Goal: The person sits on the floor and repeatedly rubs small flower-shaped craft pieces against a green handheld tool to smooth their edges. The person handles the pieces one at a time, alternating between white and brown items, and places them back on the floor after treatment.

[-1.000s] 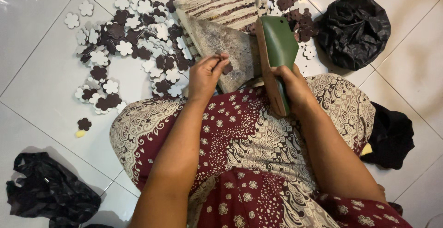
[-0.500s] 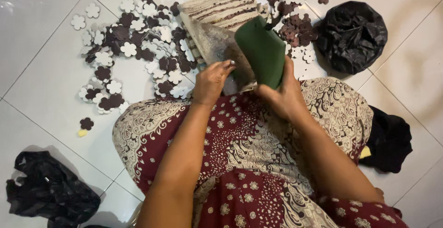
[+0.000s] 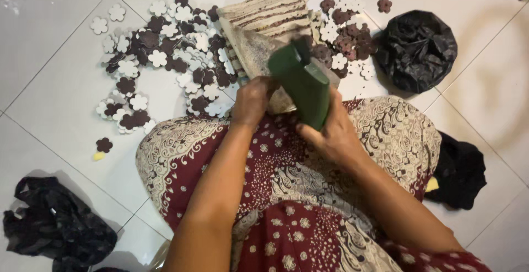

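1. Head view: the right hand (image 3: 330, 134) is gripping a dark green block-shaped tool (image 3: 302, 85), fingers closed around its lower end, and is holding it tilted above the lap. The tool is sitting just over a worn beige sheet (image 3: 259, 52).
2. The left hand (image 3: 252, 100) is closing on the near edge of this sheet, pinching it, at the edge of the patterned maroon skirt (image 3: 275, 195). Behind the sheet, a stack of beige and brown layered sheets (image 3: 270, 10) is lying on the white tiled floor (image 3: 49, 46).
3. To do this step well, I think the left hand should be keeping the sheet flat and steady, with fingers away from the tool's end.
4. Flower-shaped cut-outs (image 3: 165, 57), white and dark brown, are lying loose on the floor, with a second group (image 3: 344, 35) to the right.
5. A black plastic bag (image 3: 417, 49) is sitting near that group; I cannot tell what is inside. Another black bag (image 3: 55, 233) is lying crumpled at lower left.
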Motion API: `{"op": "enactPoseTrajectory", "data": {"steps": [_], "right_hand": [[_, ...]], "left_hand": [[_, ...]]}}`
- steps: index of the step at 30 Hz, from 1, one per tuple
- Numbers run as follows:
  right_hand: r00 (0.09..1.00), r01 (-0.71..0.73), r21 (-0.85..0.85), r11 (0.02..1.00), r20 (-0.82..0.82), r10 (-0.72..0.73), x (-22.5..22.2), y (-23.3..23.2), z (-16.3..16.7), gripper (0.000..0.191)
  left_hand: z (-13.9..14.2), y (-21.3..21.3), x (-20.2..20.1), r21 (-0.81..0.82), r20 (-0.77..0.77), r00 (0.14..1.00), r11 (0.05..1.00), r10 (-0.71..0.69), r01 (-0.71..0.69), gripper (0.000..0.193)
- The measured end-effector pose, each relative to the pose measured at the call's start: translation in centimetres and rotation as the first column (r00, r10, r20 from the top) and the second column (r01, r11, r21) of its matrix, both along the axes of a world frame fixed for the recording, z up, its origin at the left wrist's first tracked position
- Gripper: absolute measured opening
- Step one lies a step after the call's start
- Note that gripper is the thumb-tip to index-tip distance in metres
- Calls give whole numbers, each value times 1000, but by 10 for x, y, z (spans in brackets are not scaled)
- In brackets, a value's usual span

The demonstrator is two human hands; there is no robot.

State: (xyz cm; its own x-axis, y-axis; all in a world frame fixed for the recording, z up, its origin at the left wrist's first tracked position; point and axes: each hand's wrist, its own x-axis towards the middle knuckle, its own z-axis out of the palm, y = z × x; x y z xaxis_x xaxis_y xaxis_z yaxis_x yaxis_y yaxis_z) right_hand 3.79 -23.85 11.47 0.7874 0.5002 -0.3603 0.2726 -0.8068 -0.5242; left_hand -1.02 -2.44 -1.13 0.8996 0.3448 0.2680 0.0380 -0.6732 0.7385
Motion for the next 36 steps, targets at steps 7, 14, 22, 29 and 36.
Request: {"op": "enactPoseTrajectory", "data": {"steps": [7,14,22,29,36], "right_hand": [[967,-136,60,989,223,119,1,7,13,101],[983,-113,24,993,148,108,1,13,19,99],[601,-432,168,886,786,144,-1,-22,39,65],[957,-253,457,853,250,150,12,12,11,72],[932,-202,96,975,324,161,8,30,30,99]], "left_hand": [[12,-9,3,-157,69,993,984,100,-88,16],[14,-25,3,-275,158,959,943,235,-186,15],[2,-23,6,-274,54,988,954,146,-126,15],[-1,-21,5,-295,5,988,944,156,-148,11],[5,-16,2,-250,95,989,964,113,-86,13]]}}
